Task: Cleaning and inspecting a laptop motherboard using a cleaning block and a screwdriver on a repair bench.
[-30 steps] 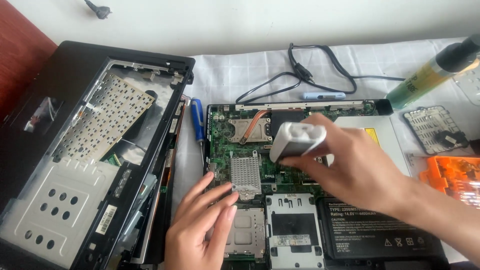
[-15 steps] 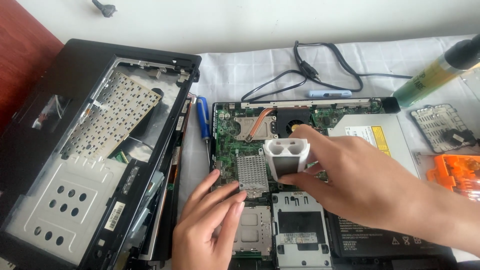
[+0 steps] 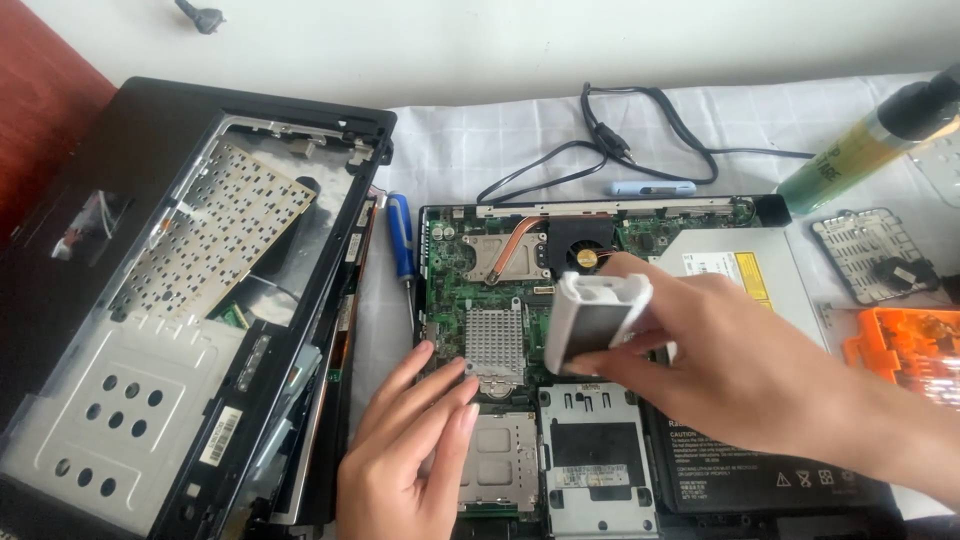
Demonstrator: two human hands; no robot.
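Your left hand [image 3: 405, 455] is lying flat at the near edge of the table, fingers [image 3: 440, 395] stretched out and close together, holding nothing; the fingertips are pressing on the green circuit board of the opened black laptop base [image 3: 470, 300], just beside the square silver finned heat sink [image 3: 495, 345]. Next to that hand, on the near part of the base, two silver metal card slot frames [image 3: 595, 460] are sitting side by side, and a flat black battery pack [image 3: 760, 470] is lying to their right.

Your right hand [image 3: 730, 355] is coming in from the right edge and gripping a small white and grey rounded plastic device [image 3: 592, 322], fingers wrapped around its sides. You are holding it tilted above the middle of the board, just right of the heat sink; whether it touches the board, you cannot tell.

Farther back on the base, a copper heat pipe [image 3: 520, 240] is running to a black round cooling fan [image 3: 580, 250], and a silver optical drive [image 3: 745, 265] is filling the right side. A blue-handled screwdriver [image 3: 402, 235] is lying along the base's left edge. Left of that, the black removed laptop top cover [image 3: 200, 300] is lying upside down. An orange plastic tool case [image 3: 905, 345] is sitting at the right edge, and a black cable [image 3: 620, 140] is curling over the white cloth [image 3: 470, 140] toward the far edge.
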